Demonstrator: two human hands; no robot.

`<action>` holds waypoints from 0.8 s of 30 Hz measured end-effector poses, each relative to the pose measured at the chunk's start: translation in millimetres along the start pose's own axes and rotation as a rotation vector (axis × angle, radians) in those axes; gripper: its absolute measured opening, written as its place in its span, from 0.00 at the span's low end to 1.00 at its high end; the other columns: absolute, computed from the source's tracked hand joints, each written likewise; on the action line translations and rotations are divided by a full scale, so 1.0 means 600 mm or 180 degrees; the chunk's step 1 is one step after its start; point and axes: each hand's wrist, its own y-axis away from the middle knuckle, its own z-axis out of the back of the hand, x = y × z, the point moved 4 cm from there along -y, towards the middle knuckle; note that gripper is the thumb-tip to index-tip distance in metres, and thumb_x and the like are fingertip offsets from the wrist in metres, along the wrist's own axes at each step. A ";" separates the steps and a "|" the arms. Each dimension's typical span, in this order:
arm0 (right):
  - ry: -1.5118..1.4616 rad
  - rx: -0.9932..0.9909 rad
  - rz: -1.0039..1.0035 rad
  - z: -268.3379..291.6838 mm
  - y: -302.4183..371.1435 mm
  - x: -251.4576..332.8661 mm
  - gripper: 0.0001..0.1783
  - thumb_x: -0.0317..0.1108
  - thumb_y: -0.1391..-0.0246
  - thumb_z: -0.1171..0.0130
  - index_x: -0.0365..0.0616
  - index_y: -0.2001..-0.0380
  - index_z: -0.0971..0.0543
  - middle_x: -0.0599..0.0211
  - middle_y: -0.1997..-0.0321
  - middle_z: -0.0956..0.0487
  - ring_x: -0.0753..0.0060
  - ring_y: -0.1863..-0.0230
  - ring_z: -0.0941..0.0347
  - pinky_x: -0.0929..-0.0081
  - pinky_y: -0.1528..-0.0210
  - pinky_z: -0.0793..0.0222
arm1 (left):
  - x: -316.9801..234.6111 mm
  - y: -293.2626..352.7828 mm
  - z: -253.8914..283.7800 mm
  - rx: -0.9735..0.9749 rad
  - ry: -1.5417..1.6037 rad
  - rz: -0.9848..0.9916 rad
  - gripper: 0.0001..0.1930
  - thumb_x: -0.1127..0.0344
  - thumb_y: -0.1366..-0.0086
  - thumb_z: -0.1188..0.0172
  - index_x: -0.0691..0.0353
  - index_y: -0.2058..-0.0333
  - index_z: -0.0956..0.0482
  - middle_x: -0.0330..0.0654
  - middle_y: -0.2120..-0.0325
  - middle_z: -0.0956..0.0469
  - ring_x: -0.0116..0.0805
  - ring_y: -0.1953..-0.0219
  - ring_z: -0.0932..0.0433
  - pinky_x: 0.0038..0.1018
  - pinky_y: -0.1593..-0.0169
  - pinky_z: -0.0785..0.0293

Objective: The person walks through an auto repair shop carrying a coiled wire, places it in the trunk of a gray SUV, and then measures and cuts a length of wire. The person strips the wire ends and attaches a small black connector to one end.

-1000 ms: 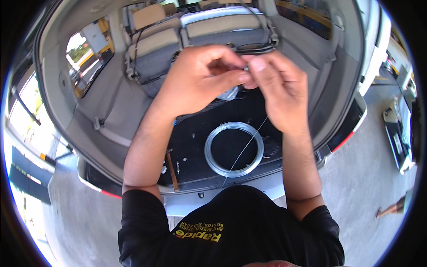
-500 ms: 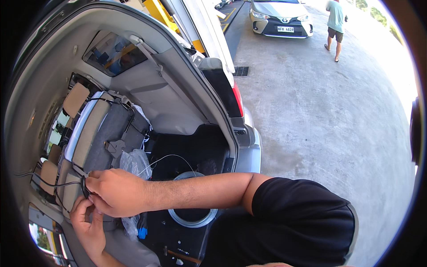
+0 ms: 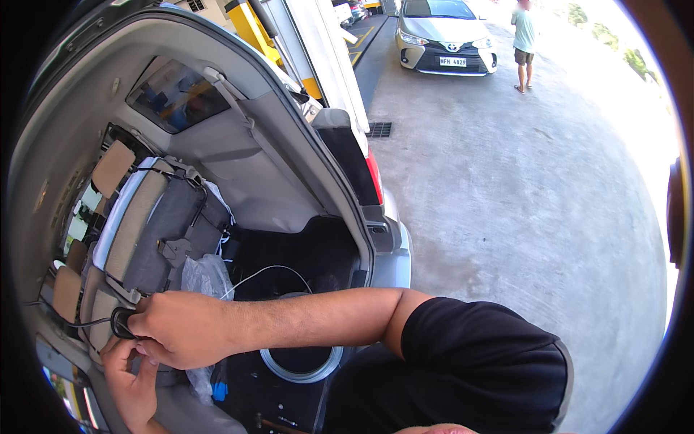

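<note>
Inside the open back of a vehicle, both hands meet just behind the rear seat back. My right hand (image 3: 184, 329) is closed, its fingertips curled around a black ring-shaped coil (image 3: 121, 322). Whether the coil is looped cable or a roll of tape I cannot tell. A thin black cable (image 3: 81, 325) runs to it from the left, past the seats. Just below, my left hand (image 3: 130, 369) is closed in a pinch against the lower side of the coil, with its fingertips partly hidden by the right hand.
Clear plastic bags (image 3: 206, 278) lie on the cargo floor beside a coil of pale wire (image 3: 303, 376) and a blue connector (image 3: 220, 391). The grey seat back (image 3: 155, 235) stands upright. Outside, a silver car (image 3: 444, 36) and a person (image 3: 524, 43) are on the concrete.
The view has shifted slightly. The black coil shows wider and rounder between my hands, which stay close together. Outside, the person has moved a little farther off.
</note>
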 end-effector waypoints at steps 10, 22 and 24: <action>-0.0301 -0.0082 0.0296 0.001 -0.014 0.001 0.13 0.32 0.41 0.35 0.33 0.68 0.28 0.49 0.70 0.24 0.41 0.65 0.24 0.50 0.64 0.29 | 0.043 0.001 -0.017 -0.0127 0.2049 0.0421 0.27 0.64 0.34 0.31 0.70 0.42 0.30 0.42 0.50 0.24 0.28 0.49 0.25 0.26 0.44 0.30; -0.0467 -0.0210 0.0320 0.012 -0.015 -0.001 0.14 0.30 0.46 0.32 0.35 0.70 0.28 0.51 0.67 0.26 0.45 0.64 0.25 0.53 0.65 0.29 | 0.057 0.012 0.008 -0.0124 0.1371 0.0224 0.28 0.61 0.32 0.29 0.70 0.41 0.29 0.42 0.48 0.24 0.29 0.46 0.26 0.28 0.39 0.32; -0.0522 -0.0196 0.0398 0.013 -0.016 0.003 0.14 0.29 0.47 0.31 0.34 0.72 0.27 0.51 0.68 0.25 0.45 0.64 0.24 0.53 0.65 0.28 | 0.057 0.017 0.014 -0.0229 0.1203 0.0220 0.27 0.58 0.31 0.30 0.71 0.43 0.28 0.42 0.50 0.24 0.28 0.48 0.26 0.27 0.41 0.31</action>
